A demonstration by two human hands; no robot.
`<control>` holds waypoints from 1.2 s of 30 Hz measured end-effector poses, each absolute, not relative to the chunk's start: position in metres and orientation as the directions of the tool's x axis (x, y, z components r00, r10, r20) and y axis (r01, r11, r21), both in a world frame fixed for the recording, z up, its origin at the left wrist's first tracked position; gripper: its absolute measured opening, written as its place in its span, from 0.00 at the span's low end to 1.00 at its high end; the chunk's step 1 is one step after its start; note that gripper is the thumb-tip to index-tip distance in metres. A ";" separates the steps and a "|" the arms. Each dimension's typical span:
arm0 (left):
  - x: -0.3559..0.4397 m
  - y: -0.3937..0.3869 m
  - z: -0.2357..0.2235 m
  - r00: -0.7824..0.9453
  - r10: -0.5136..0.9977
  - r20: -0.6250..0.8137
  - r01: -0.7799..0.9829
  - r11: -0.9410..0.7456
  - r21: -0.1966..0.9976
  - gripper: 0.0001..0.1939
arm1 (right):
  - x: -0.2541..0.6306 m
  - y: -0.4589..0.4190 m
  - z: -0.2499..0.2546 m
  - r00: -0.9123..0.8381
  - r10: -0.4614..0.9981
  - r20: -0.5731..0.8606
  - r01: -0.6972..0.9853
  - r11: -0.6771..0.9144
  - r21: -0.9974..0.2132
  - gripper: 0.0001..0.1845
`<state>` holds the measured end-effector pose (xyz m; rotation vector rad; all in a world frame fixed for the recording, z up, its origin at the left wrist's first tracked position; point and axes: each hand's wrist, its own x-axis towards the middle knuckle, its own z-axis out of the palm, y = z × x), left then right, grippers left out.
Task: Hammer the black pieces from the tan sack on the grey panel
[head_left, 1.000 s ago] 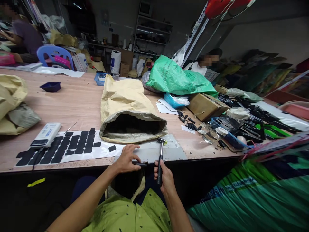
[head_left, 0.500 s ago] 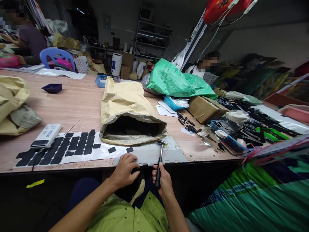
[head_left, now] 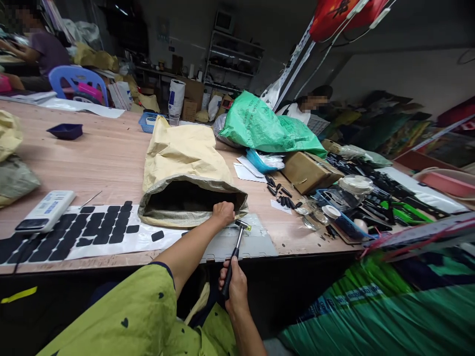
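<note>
My left hand [head_left: 223, 213] is at the right side of the mouth of an open tan woven sack [head_left: 185, 153]. Its fingers are curled, and whatever they hold is hidden. In my right hand [head_left: 234, 286] is a small hammer [head_left: 236, 249], gripped by its black handle. The metal hammer head, with a yellowish tip, hovers over or rests on a grey plate [head_left: 256, 245] at the table's front edge. The inside of the sack is dark. Left of the plate lies a white sheet [head_left: 143, 245] bearing rows of black rounded squares.
A white device [head_left: 46, 211] with a display sits at the left, and a dark blue tray [head_left: 66, 131] behind it. To the right are small black parts [head_left: 287, 201], a cardboard box [head_left: 309, 170], a blue basket [head_left: 343, 227] and a green sack [head_left: 267, 123]. Two people are farther back.
My left hand has moved forward and right from the table's edge to the sack's mouth. My right hand still holds the hammer. The view has shifted slightly right.
</note>
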<state>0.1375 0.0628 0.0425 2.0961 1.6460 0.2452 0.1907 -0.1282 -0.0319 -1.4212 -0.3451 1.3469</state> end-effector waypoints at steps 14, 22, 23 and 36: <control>0.089 0.020 0.034 0.140 0.984 0.112 0.725 -0.179 0.665 0.11 | 0.191 -0.128 -0.034 0.289 0.821 -0.492 -0.455 -0.335 -0.825 0.30; 0.023 -0.044 0.001 0.277 0.947 0.164 0.709 -0.316 0.630 0.06 | 0.193 -0.127 -0.034 0.296 0.830 -0.473 -0.417 -0.334 -0.846 0.29; 0.020 -0.045 -0.003 0.274 0.949 0.156 0.710 -0.309 0.633 0.07 | 0.193 -0.126 -0.033 0.298 0.833 -0.467 -0.406 -0.332 -0.851 0.29; 0.020 -0.042 -0.007 0.259 0.953 0.157 0.692 -0.296 0.659 0.07 | 0.202 -0.172 -0.034 0.404 0.892 -0.200 0.063 -0.246 -0.967 0.22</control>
